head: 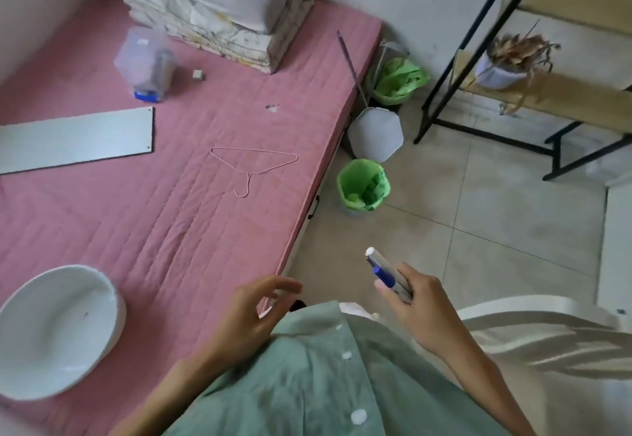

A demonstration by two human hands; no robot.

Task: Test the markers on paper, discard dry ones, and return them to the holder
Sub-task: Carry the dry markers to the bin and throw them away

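Gripping two markers (388,273) in right hand (419,309) at 5 o'clock, barrels half hidden by fingers; left hand (254,312) loose, empty. Blurry clear holder (147,63) on bed (164,223) at 10 o'clock, contents unreadable. Two green-lined bins (363,184).

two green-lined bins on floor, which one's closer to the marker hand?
The small open bin beside the bed edge, nearer the right hand; the other green-bagged bin sits farther back by the wall.
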